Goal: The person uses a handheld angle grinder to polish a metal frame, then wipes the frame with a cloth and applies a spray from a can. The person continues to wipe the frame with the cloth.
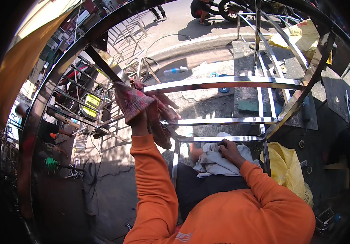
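A reddish, patterned rag (129, 99) is bunched around and under my left hand (149, 106), which presses it against a bar of the shiny metal frame (219, 83). The rag's brown end hangs below my wrist, and it hides most of my grip. On my lap lies a crumpled grey cloth (213, 159). My right hand (232, 152) rests there with fingers bent into its folds. Curved bars of the frame rise around me, and several straight ones cross in front of my knees.
A yellow sack (285, 164) stands against the frame at my right. Discs and tools lie on a grey board (246, 61) beyond it. A plastic bottle (175, 70) lies ahead. Left, another person's green glove (50, 164) shows near coiled cable (90, 173). Someone crouches by a motorbike (230, 9).
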Available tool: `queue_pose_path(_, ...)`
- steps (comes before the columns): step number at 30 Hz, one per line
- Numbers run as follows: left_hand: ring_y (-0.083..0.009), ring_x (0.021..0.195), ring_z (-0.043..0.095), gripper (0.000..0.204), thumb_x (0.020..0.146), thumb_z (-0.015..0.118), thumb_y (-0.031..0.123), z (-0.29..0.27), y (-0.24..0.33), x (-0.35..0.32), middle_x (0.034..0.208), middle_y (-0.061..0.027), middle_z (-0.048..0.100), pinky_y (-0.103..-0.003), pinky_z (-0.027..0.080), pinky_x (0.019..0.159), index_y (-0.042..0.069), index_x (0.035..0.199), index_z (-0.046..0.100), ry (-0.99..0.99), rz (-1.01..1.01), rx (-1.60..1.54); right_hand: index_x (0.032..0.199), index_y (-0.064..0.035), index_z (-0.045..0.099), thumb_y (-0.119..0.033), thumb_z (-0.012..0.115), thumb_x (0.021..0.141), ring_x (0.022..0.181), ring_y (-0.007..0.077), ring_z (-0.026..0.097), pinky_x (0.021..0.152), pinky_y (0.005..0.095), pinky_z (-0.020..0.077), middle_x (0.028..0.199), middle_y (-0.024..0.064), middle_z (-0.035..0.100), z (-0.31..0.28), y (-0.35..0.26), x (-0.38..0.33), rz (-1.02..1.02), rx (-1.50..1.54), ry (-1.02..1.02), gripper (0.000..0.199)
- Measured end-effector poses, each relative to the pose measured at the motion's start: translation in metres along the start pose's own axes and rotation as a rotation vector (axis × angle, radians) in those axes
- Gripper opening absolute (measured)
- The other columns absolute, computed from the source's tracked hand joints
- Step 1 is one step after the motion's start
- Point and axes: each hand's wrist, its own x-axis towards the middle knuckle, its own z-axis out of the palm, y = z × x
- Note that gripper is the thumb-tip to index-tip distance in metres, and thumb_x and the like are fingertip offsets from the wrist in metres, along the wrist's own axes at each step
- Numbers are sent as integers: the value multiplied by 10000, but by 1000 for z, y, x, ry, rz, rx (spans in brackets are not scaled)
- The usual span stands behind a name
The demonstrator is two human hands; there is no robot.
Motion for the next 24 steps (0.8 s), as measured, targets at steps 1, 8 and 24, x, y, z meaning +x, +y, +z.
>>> queue_pose_path(1,-150,725,567,143,981,560,154,0,-1,-1,829,-56,557,-273,485,652,46,1020,475,-27,2,98,942,51,639,-62,530,877,518,142,595,496,308,484,688,97,643,0,-1,0,4,-11,-2,170)
queue_pose_path(8,-150,718,586,100,993,549,122,-3,-7,-1,813,-60,575,-274,498,649,40,1028,502,1,46,226,936,52,646,-69,556,884,531,136,599,499,306,488,686,95,646,0,-4,1,62,23,-8,159)
queue_pose_path(24,-133,705,593,119,995,559,139,-4,-12,-3,822,-49,587,-261,496,618,36,1030,512,-5,-112,-83,928,49,643,-70,535,896,522,120,574,490,292,468,689,78,631,0,-3,1,84,13,-25,164)
